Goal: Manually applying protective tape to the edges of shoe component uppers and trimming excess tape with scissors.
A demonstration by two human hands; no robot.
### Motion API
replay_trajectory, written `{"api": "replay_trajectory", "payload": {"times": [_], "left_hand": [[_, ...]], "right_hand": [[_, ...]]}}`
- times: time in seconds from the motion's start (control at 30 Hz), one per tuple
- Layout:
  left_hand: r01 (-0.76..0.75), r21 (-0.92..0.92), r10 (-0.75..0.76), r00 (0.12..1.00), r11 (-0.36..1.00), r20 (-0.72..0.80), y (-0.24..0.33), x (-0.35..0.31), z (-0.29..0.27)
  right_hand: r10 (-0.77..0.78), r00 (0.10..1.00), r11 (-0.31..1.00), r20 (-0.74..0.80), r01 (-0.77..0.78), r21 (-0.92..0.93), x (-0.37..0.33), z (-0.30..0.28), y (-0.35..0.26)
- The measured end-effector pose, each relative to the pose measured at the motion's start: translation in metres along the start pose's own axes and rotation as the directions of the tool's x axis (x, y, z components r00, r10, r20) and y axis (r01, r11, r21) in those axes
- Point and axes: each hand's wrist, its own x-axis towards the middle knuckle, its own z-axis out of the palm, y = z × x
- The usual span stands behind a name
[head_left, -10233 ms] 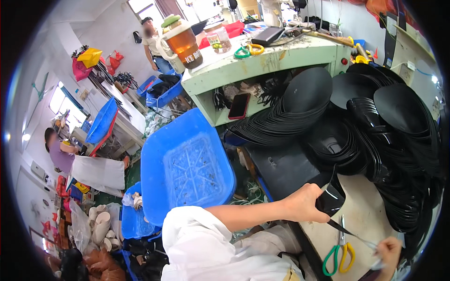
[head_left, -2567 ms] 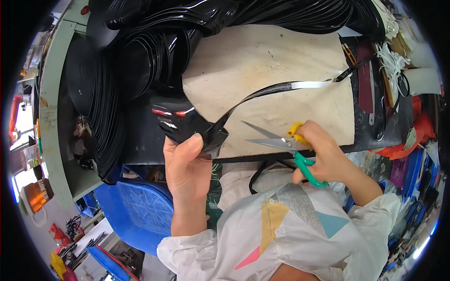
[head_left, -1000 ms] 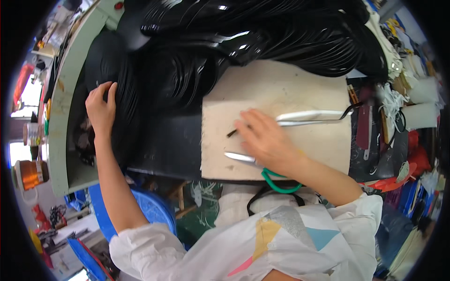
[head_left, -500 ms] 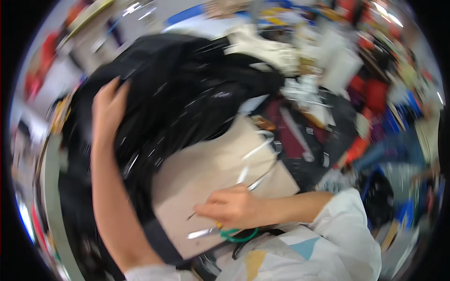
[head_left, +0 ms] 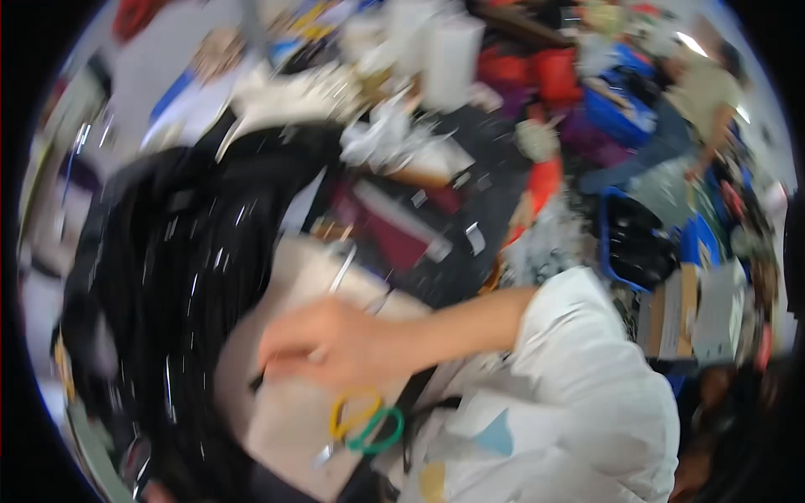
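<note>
My right hand (head_left: 335, 339) is closed in a pinch over the beige board (head_left: 289, 440), blurred by motion. A small dark tip pokes out by its fingertips; what it holds I cannot make out. Below the hand lie scissors (head_left: 375, 430) with one yellow and one green handle loop, a short bright blade pointing down-left. Black glossy fabric (head_left: 193, 243) is heaped left of the board and overlaps its edge. A white strip (head_left: 342, 268) lies beyond the hand. Of my left hand, only a skin-coloured patch (head_left: 156, 492) at the lower left edge may show.
Past the board are a dark surface with maroon pieces (head_left: 390, 230), crumpled clear plastic (head_left: 390, 138) and cream fabric (head_left: 289, 101). To the right stand a blue crate (head_left: 605, 239) with black contents and a cardboard box (head_left: 675, 310). Another person (head_left: 700, 92) sits at the far right.
The view has swung right, so the scene sits further left. My left arm has come off the black fabric and mostly left view. My right hand remains over the board, still pinched.
</note>
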Motion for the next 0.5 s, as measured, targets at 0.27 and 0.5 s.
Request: {"api": "replay_trajectory", "payload": {"times": [0.27, 0.5], "left_hand": [[0.753, -0.654, 0.180, 0.636, 0.068, 0.751, 0.014, -0.123, 0.027], [0.811, -0.545, 0.366, 0.582, -0.210, 0.726, 0.013, -0.135, 0.020]], "right_hand": [[0.311, 0.874, 0.939, 0.374, -0.344, 0.024, -0.019, 0.023, -0.011], [0.426, 0.687, 0.778, 0.588, -0.611, 0.150, -0.028, 0.061, -0.004]]}}
